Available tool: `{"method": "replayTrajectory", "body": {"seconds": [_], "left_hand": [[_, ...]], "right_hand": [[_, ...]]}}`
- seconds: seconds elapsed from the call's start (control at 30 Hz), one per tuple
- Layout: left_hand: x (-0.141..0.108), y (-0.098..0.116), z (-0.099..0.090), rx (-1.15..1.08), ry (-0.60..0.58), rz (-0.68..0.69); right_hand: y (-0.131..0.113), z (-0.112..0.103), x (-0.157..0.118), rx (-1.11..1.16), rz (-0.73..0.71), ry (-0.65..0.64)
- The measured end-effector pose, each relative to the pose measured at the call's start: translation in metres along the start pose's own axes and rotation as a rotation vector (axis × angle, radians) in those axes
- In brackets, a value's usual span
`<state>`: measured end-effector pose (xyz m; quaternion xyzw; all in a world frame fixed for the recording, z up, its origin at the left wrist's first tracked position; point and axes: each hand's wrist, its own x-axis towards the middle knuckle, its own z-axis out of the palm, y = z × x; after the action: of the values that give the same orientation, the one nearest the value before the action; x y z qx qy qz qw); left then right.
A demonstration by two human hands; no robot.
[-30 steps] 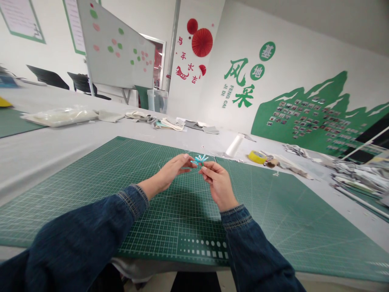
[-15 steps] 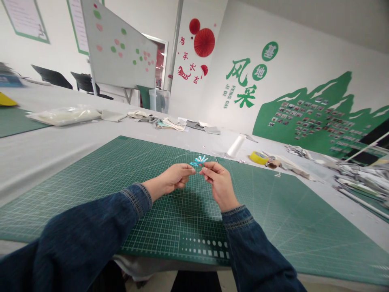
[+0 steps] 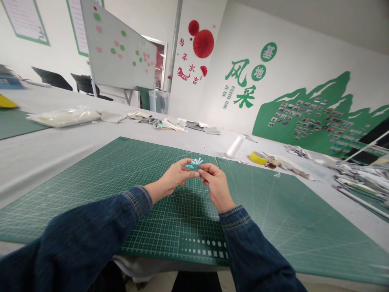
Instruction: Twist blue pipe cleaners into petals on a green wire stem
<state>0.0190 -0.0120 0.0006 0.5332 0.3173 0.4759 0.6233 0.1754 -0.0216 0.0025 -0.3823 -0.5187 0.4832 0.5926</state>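
Observation:
Between my hands, above the cutting mat, is a small flower-like ornament (image 3: 198, 162) with blue and white loops, seemingly beaded. It has a touch of red at its base and one blue loop sticking out to the left. My right hand (image 3: 216, 181) pinches its base between thumb and fingertips. My left hand (image 3: 174, 178) curls around its left side, index finger behind the blue loop and thumb in front, close to the right fingertips. The exact contact of the left fingertips is too small to make out. Under both hands lies the green gridded cutting mat (image 3: 142, 219).
Beyond the mat stand a white cone of thread (image 3: 235, 147) and a yellow tape roll (image 3: 258, 157). Fabric scraps (image 3: 173, 124) and a clear plastic bag (image 3: 65, 117) lie farther back. A cluttered heap (image 3: 364, 182) is at the right, and a whiteboard (image 3: 121, 44) stands behind.
My left thumb and index finger have spread from a tight pinch, and the left hand has come closer to the right. The ornament has shifted slightly left and down.

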Motion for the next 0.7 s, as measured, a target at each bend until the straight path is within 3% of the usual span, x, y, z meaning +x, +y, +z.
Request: {"method": "replayTrajectory", "body": {"seconds": [0.13, 0.43, 0.57, 0.7], "left_hand": [[-0.001, -0.001, 0.002, -0.085, -0.014, -0.010], [0.001, -0.001, 0.007, -0.087, 0.135, 0.024], [-0.003, 0.002, 0.011, -0.043, 0.111, 0.052], [-0.003, 0.001, 0.010, -0.030, 0.134, 0.076]], "right_hand": [[0.001, 0.003, -0.001, 0.014, -0.012, -0.001], [0.002, 0.008, -0.006, 0.013, -0.072, 0.020], [0.001, 0.010, -0.006, 0.045, -0.097, 0.072], [0.000, 0.010, -0.007, 0.042, -0.090, 0.035]]}}
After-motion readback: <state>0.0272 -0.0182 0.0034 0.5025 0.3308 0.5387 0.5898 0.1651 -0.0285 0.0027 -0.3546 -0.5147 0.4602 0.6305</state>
